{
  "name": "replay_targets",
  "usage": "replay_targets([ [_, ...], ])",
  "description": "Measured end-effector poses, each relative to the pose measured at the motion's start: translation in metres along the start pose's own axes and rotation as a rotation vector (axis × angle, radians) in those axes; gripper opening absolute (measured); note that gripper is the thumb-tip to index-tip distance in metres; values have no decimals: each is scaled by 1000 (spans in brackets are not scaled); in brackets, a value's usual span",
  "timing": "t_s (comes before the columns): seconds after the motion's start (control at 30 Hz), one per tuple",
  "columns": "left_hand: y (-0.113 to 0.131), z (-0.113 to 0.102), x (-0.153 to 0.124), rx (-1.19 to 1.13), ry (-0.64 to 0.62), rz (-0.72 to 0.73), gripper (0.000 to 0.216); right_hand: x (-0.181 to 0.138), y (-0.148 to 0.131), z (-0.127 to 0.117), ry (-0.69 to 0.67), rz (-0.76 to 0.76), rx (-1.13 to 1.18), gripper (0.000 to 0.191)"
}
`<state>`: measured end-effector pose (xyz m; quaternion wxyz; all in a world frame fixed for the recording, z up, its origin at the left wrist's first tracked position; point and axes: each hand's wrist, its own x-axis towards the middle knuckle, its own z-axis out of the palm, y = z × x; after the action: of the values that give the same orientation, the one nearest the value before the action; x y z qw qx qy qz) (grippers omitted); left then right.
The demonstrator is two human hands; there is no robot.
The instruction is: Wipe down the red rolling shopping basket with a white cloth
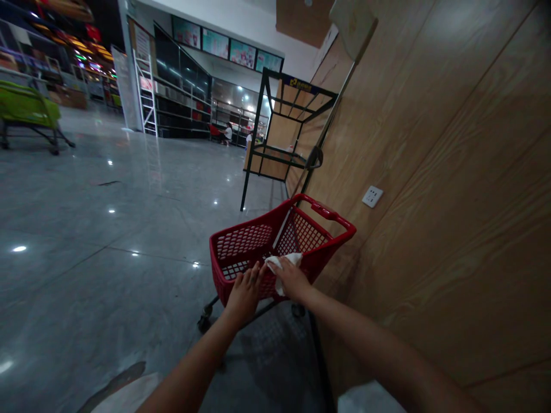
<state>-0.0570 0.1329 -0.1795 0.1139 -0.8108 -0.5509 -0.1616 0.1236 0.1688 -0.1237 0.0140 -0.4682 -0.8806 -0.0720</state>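
Observation:
A small red plastic shopping cart [258,241] on wheels stands on the floor beside a wooden wall. My left hand [245,292] lies flat against the near rim of the basket, fingers stretched out. My right hand [291,279] grips a white cloth [279,263] and presses it on the basket's near rim. The red handle [327,213] is on the far side of the cart. A long pole [321,146] leans from inside the basket up along the wall.
The wood-panelled wall [451,201] runs along the right, with a white socket [372,196]. A black metal shelf frame [284,132] stands further along it. Glossy grey floor [107,241] spreads to the left. A green trolley [28,112] and a ladder [145,92] stand far off; people sit in the distance.

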Motion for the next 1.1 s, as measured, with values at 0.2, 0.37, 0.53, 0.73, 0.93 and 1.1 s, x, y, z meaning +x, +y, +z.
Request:
replay_targets([
  [0.2,-13,-3,-1,-40,-4,105,78,-29,95,-30,-2,282,-144,69],
  [0.37,-12,-6,-2,-69,-3,132,77,-32,137,-39,58,414,-217,59],
  [0.53,-7,-10,-1,-57,-25,78,77,-7,64,-24,-1,305,-69,52],
  [0.73,-6,-6,-3,-23,-6,65,77,2,-22,-3,54,159,40,57],
  [0.93,-13,-5,-4,-56,-16,169,78,-14,40,-10,38,103,-22,59],
  [1.1,-7,-10,-4,-80,-43,176,80,-32,109,-28,64,192,-188,47],
])
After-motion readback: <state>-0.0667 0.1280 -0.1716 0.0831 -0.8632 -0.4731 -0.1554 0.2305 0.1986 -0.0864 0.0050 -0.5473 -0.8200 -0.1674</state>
